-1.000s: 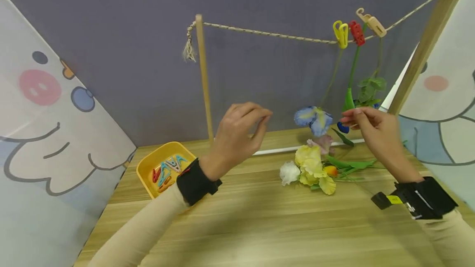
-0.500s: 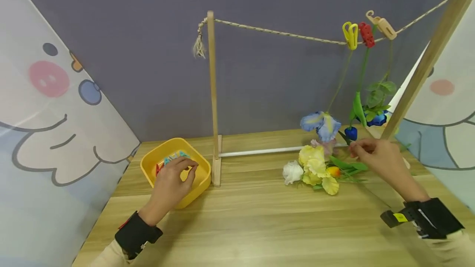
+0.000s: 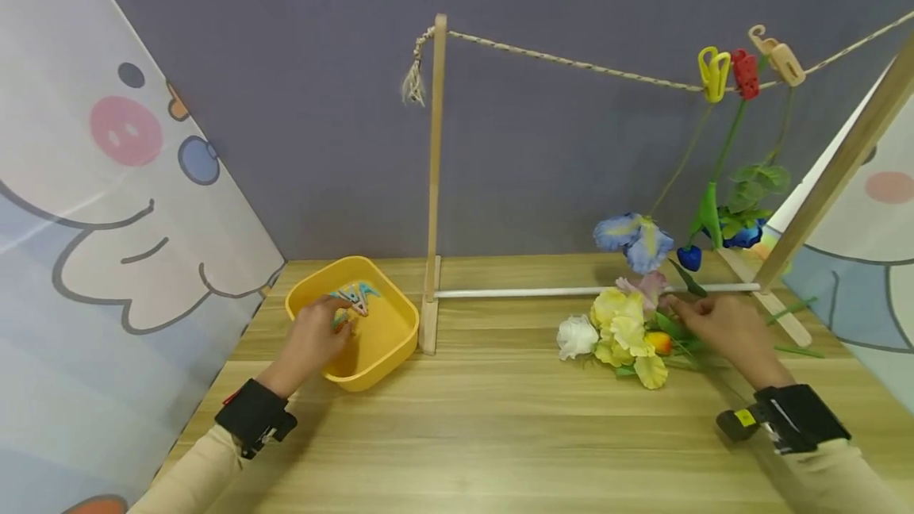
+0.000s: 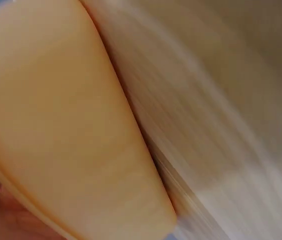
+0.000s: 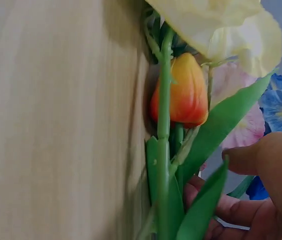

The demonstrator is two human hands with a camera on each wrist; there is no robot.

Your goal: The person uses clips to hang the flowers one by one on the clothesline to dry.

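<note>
My left hand (image 3: 337, 317) reaches into a yellow bowl (image 3: 389, 343) at the left. Its bent fingers touch the coloured clips (image 3: 355, 297) inside, and I cannot see whether they hold one. The left wrist view is blurred and shows only the bowl's wall (image 4: 71, 125). My right hand (image 3: 678, 309) lies on a pile of artificial flowers (image 3: 620, 325) on the table. In the right wrist view its thumb (image 5: 265, 160) and curled fingers close round green leaves and stems (image 5: 164, 200) beside an orange tulip (image 5: 180, 95).
A rope (image 3: 571, 62) runs between two wooden posts (image 3: 434, 181). Yellow (image 3: 714, 74), red (image 3: 745, 72) and beige (image 3: 780, 55) clips on it hold hanging blue flowers (image 3: 639, 236). A white rod (image 3: 514, 292) joins the posts' feet. Cartoon panels stand at both sides.
My left hand dropped from mid-air into the yellow bowl and went further in among the clips. My right hand came down from the hanging flowers onto the pile on the table.
</note>
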